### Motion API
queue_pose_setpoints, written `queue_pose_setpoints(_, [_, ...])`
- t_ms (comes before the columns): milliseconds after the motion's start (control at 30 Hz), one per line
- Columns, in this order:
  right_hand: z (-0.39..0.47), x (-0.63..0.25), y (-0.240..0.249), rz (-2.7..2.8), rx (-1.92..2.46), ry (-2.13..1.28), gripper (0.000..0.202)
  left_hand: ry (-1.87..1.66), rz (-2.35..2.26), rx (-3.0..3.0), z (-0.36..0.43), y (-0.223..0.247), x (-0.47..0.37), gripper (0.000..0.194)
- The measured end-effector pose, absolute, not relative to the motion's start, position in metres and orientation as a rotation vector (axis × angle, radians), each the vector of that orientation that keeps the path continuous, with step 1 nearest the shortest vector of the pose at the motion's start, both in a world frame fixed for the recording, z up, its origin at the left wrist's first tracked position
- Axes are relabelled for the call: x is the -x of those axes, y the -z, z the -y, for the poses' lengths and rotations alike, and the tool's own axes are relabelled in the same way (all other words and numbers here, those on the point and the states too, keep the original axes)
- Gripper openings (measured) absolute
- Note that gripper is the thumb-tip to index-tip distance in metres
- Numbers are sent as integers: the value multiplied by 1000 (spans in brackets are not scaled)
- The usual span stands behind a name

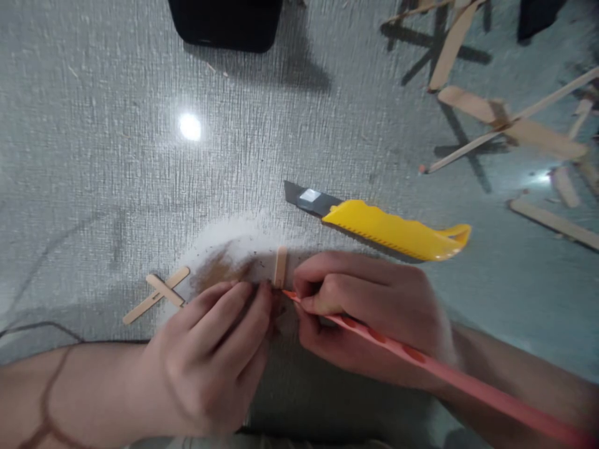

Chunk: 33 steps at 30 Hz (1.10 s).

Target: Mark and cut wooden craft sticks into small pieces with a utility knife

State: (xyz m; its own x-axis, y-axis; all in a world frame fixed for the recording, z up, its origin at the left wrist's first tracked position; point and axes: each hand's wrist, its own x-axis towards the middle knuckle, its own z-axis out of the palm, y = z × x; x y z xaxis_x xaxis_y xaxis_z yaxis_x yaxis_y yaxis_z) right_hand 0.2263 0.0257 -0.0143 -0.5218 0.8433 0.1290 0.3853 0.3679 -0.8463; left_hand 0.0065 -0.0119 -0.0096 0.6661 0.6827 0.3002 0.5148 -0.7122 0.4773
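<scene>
Near the front of the table, my left hand (215, 355) has its fingers pressed together beside the lower end of a short wooden stick (280, 267); what its fingertips hold is hidden. My right hand (369, 312) grips a long pink tool (402, 352), whose thin tip touches or nearly touches that stick's lower end. Two small wooden sticks (159, 293) lie crossed at the left of my left hand. Just beyond my right hand rests a yellow utility knife (388, 229) with its blade out, pointing left.
A black object (227, 22) sits at the top edge. Several wooden stick assemblies (505, 121) stand or lie at the upper right, with a loose stick (555, 223) below them. The surface (116, 168) is grey and textured, with brownish dust near my hands.
</scene>
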Motion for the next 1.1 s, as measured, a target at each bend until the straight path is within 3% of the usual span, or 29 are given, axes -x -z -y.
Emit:
queue_pose_setpoints(433, [-33,-237,19,2423,861,-507,18,-642,-895,-2701,6,11,-6,12])
queue_pose_setpoints(1100, [-34,-236,23,2332,922,-629,20,-648,-903,-2532,-10,11,2,7])
